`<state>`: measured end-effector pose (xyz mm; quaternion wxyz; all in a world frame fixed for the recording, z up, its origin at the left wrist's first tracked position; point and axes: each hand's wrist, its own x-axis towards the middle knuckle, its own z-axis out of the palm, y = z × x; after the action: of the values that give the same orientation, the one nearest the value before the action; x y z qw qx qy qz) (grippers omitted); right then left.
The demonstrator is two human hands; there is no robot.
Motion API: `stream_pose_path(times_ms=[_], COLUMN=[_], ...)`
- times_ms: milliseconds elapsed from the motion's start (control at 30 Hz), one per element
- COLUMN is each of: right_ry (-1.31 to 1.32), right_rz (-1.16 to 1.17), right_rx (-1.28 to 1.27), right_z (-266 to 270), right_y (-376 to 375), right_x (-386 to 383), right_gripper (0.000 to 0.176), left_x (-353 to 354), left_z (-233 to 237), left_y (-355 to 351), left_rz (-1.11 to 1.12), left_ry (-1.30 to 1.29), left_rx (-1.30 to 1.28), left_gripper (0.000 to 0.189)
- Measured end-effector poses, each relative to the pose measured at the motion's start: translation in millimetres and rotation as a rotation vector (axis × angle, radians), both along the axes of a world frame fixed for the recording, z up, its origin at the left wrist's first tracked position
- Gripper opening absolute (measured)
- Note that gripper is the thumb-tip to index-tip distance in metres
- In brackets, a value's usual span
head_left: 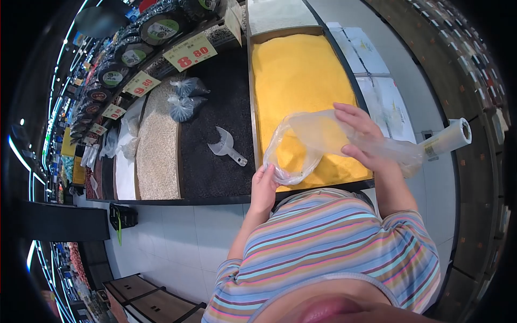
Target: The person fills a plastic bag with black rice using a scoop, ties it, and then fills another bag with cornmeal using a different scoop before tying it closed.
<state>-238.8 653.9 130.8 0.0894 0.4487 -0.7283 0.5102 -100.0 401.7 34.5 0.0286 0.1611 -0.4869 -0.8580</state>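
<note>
A clear plastic bag [318,132] is stretched between my hands, its wide mouth facing the yellow grain. My left hand [264,187] pinches the near left rim of the bag. On the other side, my right hand [367,139] holds the bag with fingers and thumb set apart around the film, and a loose end trails past the wrist. Beneath both hands lies a bin of fine yellow grain [301,70], part of it seen through the film. A clear scoop [229,146] rests on the black grain [215,110] to the left, touched by neither hand.
Two tied bags [186,102] lie on the black grain, beside a pale grain bin [157,153]. Price signs [189,52] and packaged jars line the upper left shelf. A plastic bag roll [449,139] stands at right, near white boxes [379,99]. A dark rim edges the bins.
</note>
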Motion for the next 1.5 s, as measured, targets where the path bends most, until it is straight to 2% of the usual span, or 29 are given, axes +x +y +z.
stream_pose_path(times_ms=[67, 167, 267, 367, 433, 467, 567, 633, 767, 867, 967, 1067, 1167, 1267, 1367, 1467, 1500], right_ry=[-0.022, -0.359, -0.406, -0.835, -0.78, -0.75, -1.045, -1.121, -1.2, -1.52, -1.458, -1.553, -1.489, -1.153, -0.746, -0.89, -0.918], right_rz=[-0.129, -0.294, -0.406, -0.462, -0.534, -0.565, -0.557, -0.558, -0.546, -0.413, -0.354, -0.26, -0.12, -0.073, -0.198, -0.108, -0.072], right_rx=[-0.197, -0.464, -0.46, -0.458, -0.302, -0.223, -0.335, -0.371, -0.483, -0.642, -0.773, -0.738, -0.494, -0.192, 0.079, 0.076, 0.004], right_z=[3, -26, -77, -115, -168, -175, -165, -183, -185, -206, -216, -203, -162, -134, -108, -104, -102], right_y=[12, 14, 8, -4, -16, -20, -49, -66, -78, -66, -47, -25, -15, -21, -41, -60, -64], right_x=[-2, -17, -42, -48, -63, -63, -57, -67, -71, -70, -42, -18, 4, 8, 13, 2, -5], right_gripper=[0.051, 0.054, 0.058, 0.062, 0.064, 0.066, 0.069, 0.069, 0.071, 0.072, 0.07, 0.064, 0.049, 0.047, 0.042, 0.033, 0.028], left_x=[0, -1, 2, 9, 14, 17, 24, 27, 29, 30, 29, 23, 18, 13, 14, 19, 20], left_z=[1, 1, 1, -2, -4, -6, -11, -9, 0, -2, 3, 16, 29, 49, 61, 63, 59], left_y=[1, 2, 2, 1, 1, 1, -2, -1, 2, 0, 0, 4, -1, 2, -2, -11, -14], left_rz=[0.005, 0.02, 0.009, 0.002, 0.022, 0.017, 0.008, -0.007, -0.003, 0.042, 0.072, 0.138, 0.137, 0.165, 0.169, 0.221, 0.242], left_ry=[-0.009, -0.015, -0.014, -0.037, -0.06, -0.073, -0.095, -0.093, -0.091, -0.108, -0.064, -0.027, 0.068, 0.138, 0.205, 0.302, 0.317], left_rx=[0.009, 0.001, -0.001, -0.04, -0.076, -0.088, -0.101, -0.105, -0.17, -0.248, -0.264, -0.319, -0.439, -0.551, -0.679, -0.79, -0.776], left_gripper=[0.031, 0.031, 0.029, 0.027, 0.025, 0.025, 0.025, 0.025, 0.023, 0.021, 0.019, 0.016, 0.015, 0.016, 0.018, 0.015, 0.011])
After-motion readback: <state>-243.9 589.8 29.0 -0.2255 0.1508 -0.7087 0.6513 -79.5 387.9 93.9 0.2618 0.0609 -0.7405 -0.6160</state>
